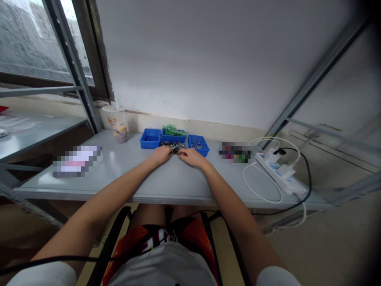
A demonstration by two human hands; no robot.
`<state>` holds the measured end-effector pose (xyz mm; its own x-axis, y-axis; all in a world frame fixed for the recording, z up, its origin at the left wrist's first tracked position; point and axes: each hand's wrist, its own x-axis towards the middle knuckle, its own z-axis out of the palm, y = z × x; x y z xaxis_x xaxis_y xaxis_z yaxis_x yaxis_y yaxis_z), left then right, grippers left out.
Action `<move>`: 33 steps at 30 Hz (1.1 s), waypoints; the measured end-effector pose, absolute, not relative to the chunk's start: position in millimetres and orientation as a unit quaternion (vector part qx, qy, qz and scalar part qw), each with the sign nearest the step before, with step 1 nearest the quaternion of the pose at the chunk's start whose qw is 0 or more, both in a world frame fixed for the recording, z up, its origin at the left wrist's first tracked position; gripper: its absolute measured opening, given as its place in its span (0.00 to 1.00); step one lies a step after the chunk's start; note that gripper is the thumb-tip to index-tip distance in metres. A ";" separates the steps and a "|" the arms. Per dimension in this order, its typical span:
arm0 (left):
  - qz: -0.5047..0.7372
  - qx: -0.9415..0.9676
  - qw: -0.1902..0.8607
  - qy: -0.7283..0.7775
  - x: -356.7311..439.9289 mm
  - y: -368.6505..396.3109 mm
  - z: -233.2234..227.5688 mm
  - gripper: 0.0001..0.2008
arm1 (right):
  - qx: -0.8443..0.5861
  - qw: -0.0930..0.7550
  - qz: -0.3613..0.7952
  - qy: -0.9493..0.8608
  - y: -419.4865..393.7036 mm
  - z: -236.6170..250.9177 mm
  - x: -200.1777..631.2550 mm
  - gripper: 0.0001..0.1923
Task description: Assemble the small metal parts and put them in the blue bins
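Both my hands reach out to the far middle of a grey table (166, 182). My left hand (162, 154) and my right hand (192, 156) meet at a small pile of dark metal parts (175, 147) lying in front of three blue bins. The fingers of both hands curl onto the pile; whether either one grips a part is too small to tell. The left blue bin (150, 138) looks empty. The middle blue bin (173, 137) has green pieces (172, 130) behind it, and the right blue bin (199, 144) holds a few small metal parts.
A plastic drink cup (118, 124) stands at the back left near a window frame (74, 63). A white power strip (279, 172) with white and black cables lies at the right. Blurred items sit at the left (76, 160) and right (236, 152). A metal shelf stands to the left.
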<state>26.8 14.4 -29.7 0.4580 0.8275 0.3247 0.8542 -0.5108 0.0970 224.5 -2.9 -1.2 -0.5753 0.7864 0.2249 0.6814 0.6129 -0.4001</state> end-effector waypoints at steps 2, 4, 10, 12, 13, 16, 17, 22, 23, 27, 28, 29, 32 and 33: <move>-0.185 -0.849 0.036 -0.493 24.4 14.0 -27.6 0.09 | -0.417 0.201 0.136 -0.876 -2.7 -1.4 224.9 0.11; -0.214 -0.844 0.032 -0.490 21.9 13.5 -24.8 0.08 | -0.421 0.213 0.135 -0.872 -2.5 -1.6 225.1 0.12; -0.340 -0.829 -0.043 -0.441 21.3 14.5 -16.5 0.04 | -0.453 0.248 0.117 -0.849 1.2 -3.0 225.8 0.19; -0.382 -0.822 -0.078 -0.415 23.0 14.7 -14.0 0.03 | -0.458 0.256 0.111 -0.844 2.3 -3.4 226.4 0.19; -0.397 -0.820 -0.094 -0.402 23.8 14.4 -12.9 0.03 | -0.459 0.259 0.108 -0.843 2.5 -3.5 226.7 0.18; -0.419 -0.817 -0.126 -0.375 25.8 12.5 -10.7 0.02 | -0.455 0.264 0.104 -0.844 2.4 -3.2 226.9 0.15; -0.419 -0.818 -0.132 -0.371 26.3 11.7 -10.4 0.02 | -0.452 0.265 0.104 -0.845 2.1 -3.0 226.7 0.14; -0.406 -0.824 -0.139 -0.370 27.3 9.5 -11.2 0.02 | -0.433 0.275 0.109 -0.851 1.3 -1.5 225.4 0.13; -0.405 -0.825 -0.140 -0.369 27.4 9.3 -11.5 0.02 | -0.432 0.277 0.109 -0.851 1.3 -1.3 225.3 0.13; -0.401 -0.825 -0.155 -0.368 28.7 8.3 -12.1 0.03 | -0.431 0.279 0.102 -0.852 1.8 -1.3 225.3 0.12; -0.402 -0.823 -0.158 -0.368 29.1 8.0 -12.0 0.04 | -0.430 0.278 0.101 -0.853 2.0 -1.4 225.4 0.12; -0.403 -0.823 -0.160 -0.368 29.5 7.7 -12.0 0.04 | -0.427 0.277 0.099 -0.855 2.0 -1.5 225.5 0.12; -0.415 -0.820 -0.143 -0.368 29.6 7.3 -11.3 0.07 | -0.425 0.276 0.098 -0.857 2.0 -1.2 225.8 0.11; -0.421 -0.818 -0.127 -0.371 29.2 7.2 -10.9 0.08 | -0.427 0.277 0.097 -0.855 1.8 -0.9 225.9 0.11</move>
<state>29.2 7.2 -10.9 0.3695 0.7143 0.5943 0.4996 -0.6920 0.5211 225.9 1.8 -0.9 -0.4819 0.7847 0.3899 0.6769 0.6159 -0.4031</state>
